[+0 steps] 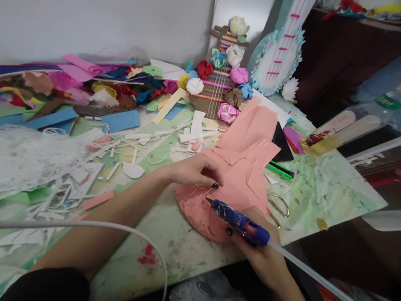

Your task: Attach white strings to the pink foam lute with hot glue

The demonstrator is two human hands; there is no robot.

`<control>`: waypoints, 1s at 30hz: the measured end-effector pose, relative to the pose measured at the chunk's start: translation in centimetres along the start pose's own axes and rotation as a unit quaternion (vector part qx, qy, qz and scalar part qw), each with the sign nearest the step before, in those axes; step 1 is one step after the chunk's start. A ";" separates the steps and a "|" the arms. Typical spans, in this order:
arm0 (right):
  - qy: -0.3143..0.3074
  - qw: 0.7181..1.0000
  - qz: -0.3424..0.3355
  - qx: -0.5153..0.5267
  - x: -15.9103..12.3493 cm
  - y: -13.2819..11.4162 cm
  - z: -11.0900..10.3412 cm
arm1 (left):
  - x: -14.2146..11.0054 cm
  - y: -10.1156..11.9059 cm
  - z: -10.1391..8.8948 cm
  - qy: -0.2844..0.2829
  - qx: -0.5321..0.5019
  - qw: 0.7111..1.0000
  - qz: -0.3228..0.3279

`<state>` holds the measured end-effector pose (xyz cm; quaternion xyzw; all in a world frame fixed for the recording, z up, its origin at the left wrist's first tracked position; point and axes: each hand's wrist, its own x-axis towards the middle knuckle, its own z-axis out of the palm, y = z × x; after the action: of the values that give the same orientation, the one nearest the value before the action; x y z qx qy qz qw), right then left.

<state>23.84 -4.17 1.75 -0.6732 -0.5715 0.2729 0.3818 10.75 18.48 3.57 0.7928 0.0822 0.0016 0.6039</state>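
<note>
A salmon-pink, paper-covered shape [244, 173], rounded at the near end and narrower at the far end, lies wrinkled on the table before me. My right hand [261, 255] is closed around a blue hot glue gun [241, 224], its nozzle pointing left, just over the rounded part. A long translucent glue stick [319, 275] sticks out of the gun's back. Above the same rounded part, my left hand [197, 169] has its fingers curled with thumb and fingertips together; what they pinch, if anything, is too small to name. Thin pale strands run across the pink paper near the nozzle.
Scissors [280, 205] and a green cutter [280, 170] lie right of the pink shape. Behind it stands a flower-decorated cardboard instrument [213, 88]. White scraps and tangled string [25, 166] spread leftward. A white cable [125, 228] crosses near my left forearm. A bottle [359, 118] is at right.
</note>
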 end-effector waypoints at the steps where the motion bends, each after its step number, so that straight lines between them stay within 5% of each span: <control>1: -0.003 1.000 -0.001 -0.004 0.1 -0.1 0.1 | 0.0 0.0 0.0 -0.001 -0.005 1.000 0.000; 16: 0.048 0.998 0.003 -0.033 0.2 -0.1 0.5 | -0.1 -0.4 -0.5 0.027 -0.038 0.999 0.014; 30: 0.081 0.996 0.011 -0.032 0.4 0.6 0.7 | 0.9 -1.4 0.5 0.098 0.043 0.994 0.035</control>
<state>23.70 -3.63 0.83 -0.7111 -0.5395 0.2035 0.4023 11.49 18.43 2.02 0.8166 0.1137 0.0971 0.5575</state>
